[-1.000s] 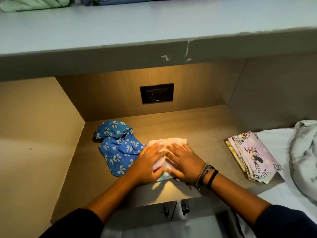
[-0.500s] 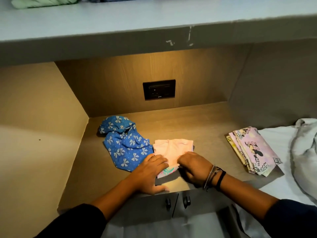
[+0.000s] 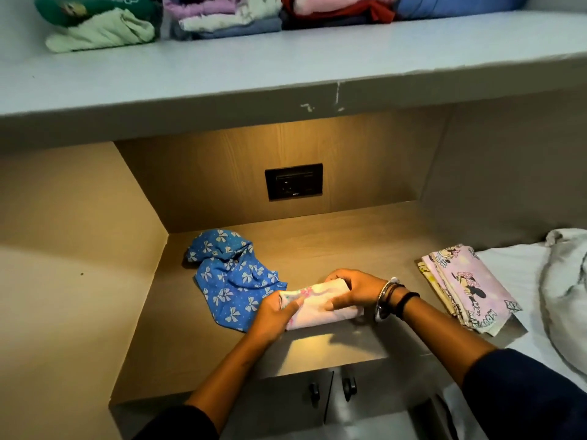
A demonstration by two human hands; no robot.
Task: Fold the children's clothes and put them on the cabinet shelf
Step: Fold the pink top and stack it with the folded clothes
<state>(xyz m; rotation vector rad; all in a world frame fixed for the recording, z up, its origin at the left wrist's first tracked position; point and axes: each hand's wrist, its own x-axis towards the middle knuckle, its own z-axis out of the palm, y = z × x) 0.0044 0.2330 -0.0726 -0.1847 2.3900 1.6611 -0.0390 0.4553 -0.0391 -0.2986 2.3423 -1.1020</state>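
Observation:
A small pale pink garment (image 3: 320,308), folded into a compact bundle, is lifted slightly off the wooden counter (image 3: 333,246). My left hand (image 3: 275,312) grips its left end and my right hand (image 3: 352,289) wraps over its right end. An unfolded blue garment with white bows (image 3: 233,277) lies crumpled just to the left. A folded lilac cartoon-print piece (image 3: 467,287) rests at the counter's right edge. Above, the grey cabinet shelf (image 3: 286,68) carries folded clothes (image 3: 222,14) along its back.
A black wall socket (image 3: 293,181) sits in the back panel of the niche. Side walls close the niche left and right. White bedding (image 3: 565,290) lies at the right. Two cupboard knobs (image 3: 332,387) show below the counter.
The pink garment has gone from lying flat under my palms to a folded bundle held up in both hands. The view has tilted upward, revealing the clothes on the shelf.

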